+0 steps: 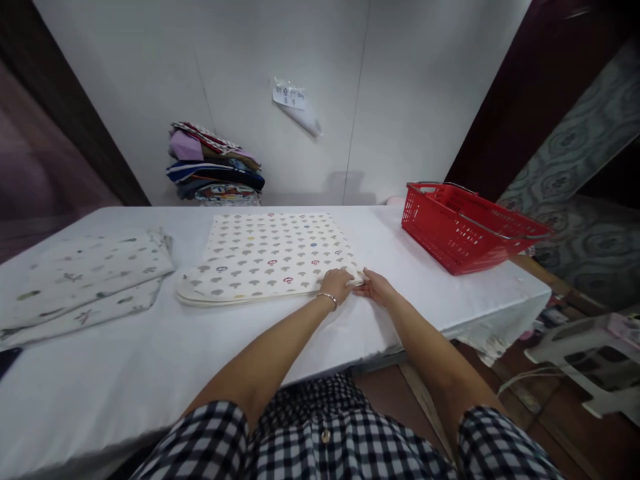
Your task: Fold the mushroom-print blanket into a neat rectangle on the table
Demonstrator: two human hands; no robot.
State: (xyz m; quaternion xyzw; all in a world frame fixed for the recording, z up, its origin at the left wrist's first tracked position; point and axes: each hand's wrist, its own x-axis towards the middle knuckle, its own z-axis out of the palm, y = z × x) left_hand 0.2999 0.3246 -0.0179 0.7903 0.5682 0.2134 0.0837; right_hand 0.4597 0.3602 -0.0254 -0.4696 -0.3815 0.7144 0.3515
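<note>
A cream cloth (270,250) printed with small mushrooms lies folded in flat layers in the middle of the table. My left hand (336,285), with a bracelet at the wrist, rests on its near right corner, fingers closed on the edge. Right beside it, my right hand (376,288) grips the same corner from the right, its fingertips partly under the layers. The two hands almost touch. At the left lies another pale cloth (95,273) with a sparse plant-like print, loosely folded.
A red plastic basket (465,233) with metal handles stands at the table's right end. Folded fabrics (215,167) are piled at the back left against the wall. A dark object (9,360) lies at the left edge. A white stool (595,360) is on the floor at right.
</note>
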